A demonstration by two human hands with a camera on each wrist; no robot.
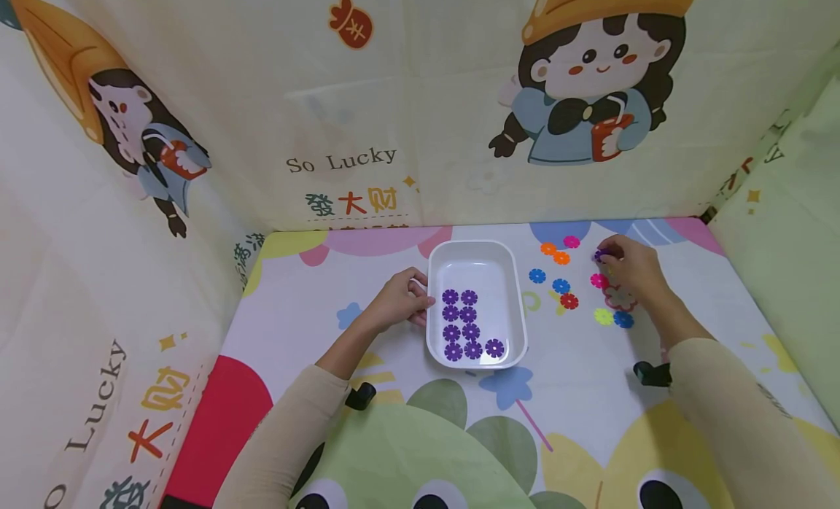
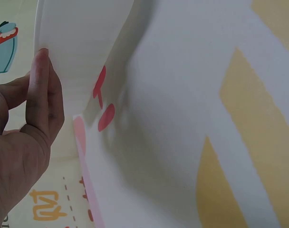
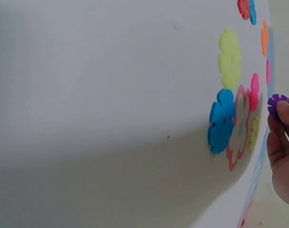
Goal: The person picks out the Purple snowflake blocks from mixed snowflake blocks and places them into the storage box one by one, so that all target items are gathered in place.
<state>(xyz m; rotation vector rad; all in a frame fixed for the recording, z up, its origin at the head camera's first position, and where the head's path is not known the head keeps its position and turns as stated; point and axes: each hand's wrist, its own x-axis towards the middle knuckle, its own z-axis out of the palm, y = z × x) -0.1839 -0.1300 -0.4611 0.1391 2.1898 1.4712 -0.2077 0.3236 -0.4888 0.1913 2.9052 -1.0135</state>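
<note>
My left hand point(image 1: 402, 299) grips the left rim of a white rectangular tray point(image 1: 475, 257); in the left wrist view its fingertips are against the tray wall point(image 2: 80, 42). Several purple notched plastic discs point(image 1: 469, 314) lie in the tray, mostly in two columns on its left side, with one at the lower right. To the right of the tray, my right hand point(image 1: 633, 265) pinches a purple notched disc point(image 3: 276, 104) between thumb and fingers, raised over the tabletop. Near it on the table are a pink disc point(image 1: 599, 281), a lime-yellow disc point(image 3: 229, 59) and a blue disc point(image 3: 222, 122).
Between tray and right hand lie orange discs point(image 1: 547, 249), another pink disc point(image 1: 572, 241), blue discs point(image 1: 537, 276) and a red disc point(image 1: 569, 301). The tabletop cloth point(image 1: 394, 356) carries printed cartoon shapes. Printed cloth walls point(image 1: 446, 130) stand at the back and sides.
</note>
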